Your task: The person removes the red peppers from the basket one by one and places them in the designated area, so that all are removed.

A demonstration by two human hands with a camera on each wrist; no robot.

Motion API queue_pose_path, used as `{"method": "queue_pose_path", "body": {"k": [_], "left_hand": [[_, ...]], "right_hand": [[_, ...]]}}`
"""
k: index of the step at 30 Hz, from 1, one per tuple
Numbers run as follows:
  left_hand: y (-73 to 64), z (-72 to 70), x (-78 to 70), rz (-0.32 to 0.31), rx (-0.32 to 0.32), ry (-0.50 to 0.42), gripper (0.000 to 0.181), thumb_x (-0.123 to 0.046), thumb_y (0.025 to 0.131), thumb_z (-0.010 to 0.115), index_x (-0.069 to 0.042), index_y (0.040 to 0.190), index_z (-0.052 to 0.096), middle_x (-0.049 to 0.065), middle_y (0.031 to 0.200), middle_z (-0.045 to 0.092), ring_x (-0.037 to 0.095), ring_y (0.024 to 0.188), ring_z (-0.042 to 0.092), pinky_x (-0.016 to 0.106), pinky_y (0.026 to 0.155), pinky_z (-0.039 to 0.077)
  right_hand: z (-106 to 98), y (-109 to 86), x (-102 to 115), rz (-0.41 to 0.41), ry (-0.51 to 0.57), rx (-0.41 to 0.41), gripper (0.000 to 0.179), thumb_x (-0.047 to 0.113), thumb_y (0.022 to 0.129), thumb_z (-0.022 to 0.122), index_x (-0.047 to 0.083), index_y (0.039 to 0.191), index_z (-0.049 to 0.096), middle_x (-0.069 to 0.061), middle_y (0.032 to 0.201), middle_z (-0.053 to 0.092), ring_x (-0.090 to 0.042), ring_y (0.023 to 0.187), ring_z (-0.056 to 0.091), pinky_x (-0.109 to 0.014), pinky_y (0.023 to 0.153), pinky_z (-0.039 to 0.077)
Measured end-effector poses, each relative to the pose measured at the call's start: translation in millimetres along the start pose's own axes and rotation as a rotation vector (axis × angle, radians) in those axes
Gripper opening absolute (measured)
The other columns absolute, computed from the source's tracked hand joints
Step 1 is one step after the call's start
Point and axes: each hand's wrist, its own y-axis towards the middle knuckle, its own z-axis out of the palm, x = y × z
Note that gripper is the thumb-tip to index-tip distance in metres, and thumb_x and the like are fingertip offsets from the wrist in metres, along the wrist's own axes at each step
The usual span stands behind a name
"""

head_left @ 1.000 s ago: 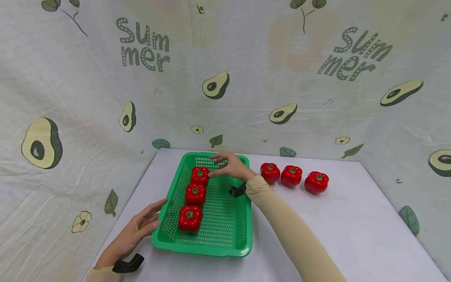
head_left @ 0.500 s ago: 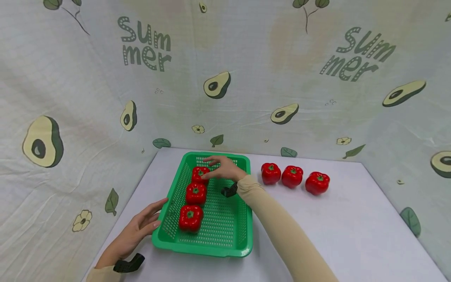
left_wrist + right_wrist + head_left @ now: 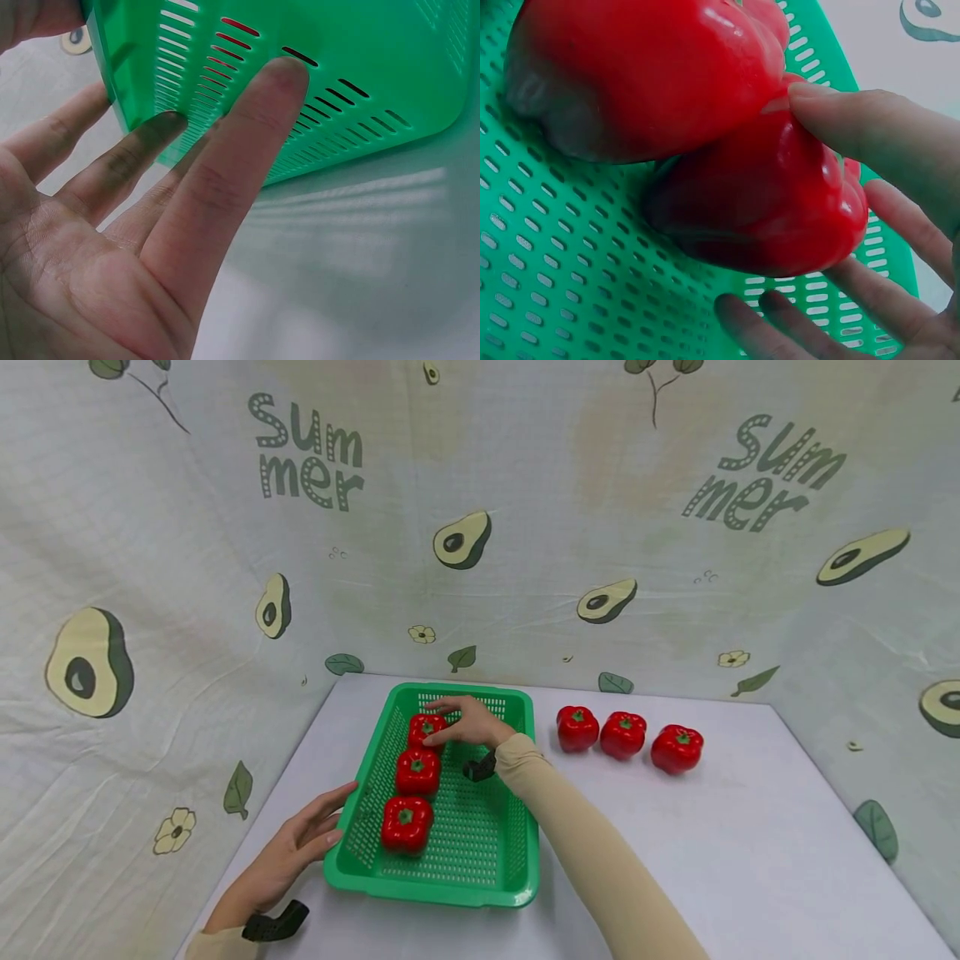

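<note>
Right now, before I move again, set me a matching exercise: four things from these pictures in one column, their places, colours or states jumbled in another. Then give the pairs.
Column one
1. left hand
2. right hand
3. perforated basket
4. rightmost bell pepper

Column two
A. green all over
B. on the white tabletop
C. touching the farthest bell pepper in the perforated basket
D. touching the perforated basket from outside

Pairs: 1-D, 2-C, 3-A, 4-B
</note>
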Motion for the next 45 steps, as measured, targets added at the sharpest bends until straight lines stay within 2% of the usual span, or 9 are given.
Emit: {"method": "queue_pose_path", "body": {"k": [3,6,16,23,30,33,39,42,45], "left_hand": [[-0.1,0.7,-0.8,0.003,0.005,0.0,0.058,-0.014,0.105,0.05,-0.029,0.157,0.03,0.006,0.161,0.026,0.005,0.136,0.041,0.032,0.095,0.05],[-0.2,1.3,-1.6,0.007,0.007,-0.004,0.058,-0.014,0.105,0.05,-0.029,0.157,0.03,0.007,0.161,0.026,-0.001,0.133,0.043,0.033,0.094,0.051],[0.0,1.2,-2.2,0.023,0.015,0.002,0.057,-0.013,0.105,0.049,-0.028,0.157,0.029,0.009,0.161,0.026,0.002,0.135,0.042,0.034,0.094,0.05],[-1.0,1.1,-0.8,0.019,0.009,0.001,0.057,-0.014,0.105,0.049,-0.028,0.157,0.03,0.008,0.161,0.026,0.002,0.134,0.043,0.035,0.093,0.051],[-1.1,0.9,-0.4,0.03,0.009,0.005,0.056,-0.013,0.105,0.048,-0.027,0.157,0.03,0.009,0.16,0.027,0.001,0.133,0.044,0.036,0.091,0.052],[-0.9,1.2,-0.5,0.032,0.01,0.009,0.056,-0.013,0.105,0.048,-0.026,0.157,0.03,0.009,0.16,0.027,0.007,0.136,0.043,0.037,0.092,0.052],[-0.1,1.3,0.1,0.011,-0.008,0.011,0.057,-0.015,0.105,0.051,-0.03,0.156,0.032,0.007,0.16,0.027,0.038,0.143,0.03,0.034,0.093,0.051],[0.3,0.5,0.7,0.014,-0.006,0.019,0.057,-0.014,0.105,0.051,-0.03,0.156,0.031,0.007,0.161,0.027,0.045,0.143,0.027,0.035,0.096,0.05],[0.8,0.0,1.2,0.023,-0.003,0.029,0.057,-0.014,0.105,0.05,-0.03,0.156,0.031,0.008,0.161,0.026,0.045,0.142,0.027,0.039,0.098,0.049]], "right_hand": [[1,-0.1,0,0.005,-0.011,-0.004,0.059,0.022,0.083,0.082,0.01,0.137,0.06,-0.011,0.135,0.059,-0.029,0.125,0.051,-0.038,0.092,0.05],[2,0.0,0,0.013,-0.006,-0.008,0.057,0.022,0.083,0.082,0.011,0.135,0.062,-0.009,0.134,0.06,-0.027,0.124,0.052,-0.038,0.093,0.05],[5,-1.0,-2,0.036,-0.028,-0.054,0.053,0.023,0.083,0.083,0.016,0.132,0.064,-0.002,0.129,0.062,-0.021,0.117,0.053,-0.037,0.09,0.051],[9,-2.6,-1,0.022,-0.041,-0.087,0.052,0.022,0.083,0.082,0.012,0.132,0.064,-0.004,0.127,0.063,-0.024,0.115,0.054,-0.037,0.088,0.051],[11,-1.8,-1,0.013,-0.086,-0.116,0.051,0.025,0.083,0.082,0.013,0.13,0.065,-0.003,0.122,0.064,-0.02,0.109,0.055,-0.034,0.083,0.052],[10,-2.1,0,0.006,-0.089,-0.126,0.052,0.026,0.082,0.082,0.014,0.13,0.066,-0.002,0.123,0.064,-0.019,0.111,0.055,-0.034,0.085,0.052],[3,-6.1,9,-0.033,-0.061,-0.136,0.052,0.023,0.082,0.082,0.012,0.131,0.065,-0.004,0.123,0.064,-0.022,0.114,0.055,-0.034,0.085,0.052],[0,-9.4,14,-0.044,-0.053,-0.139,0.052,0.022,0.083,0.081,0.011,0.131,0.065,-0.004,0.122,0.064,-0.024,0.113,0.055,-0.034,0.083,0.053],[-3,-13.8,17,-0.05,-0.059,-0.146,0.052,0.023,0.083,0.081,0.013,0.131,0.065,-0.004,0.123,0.063,-0.024,0.114,0.055,-0.033,0.081,0.053]]}}
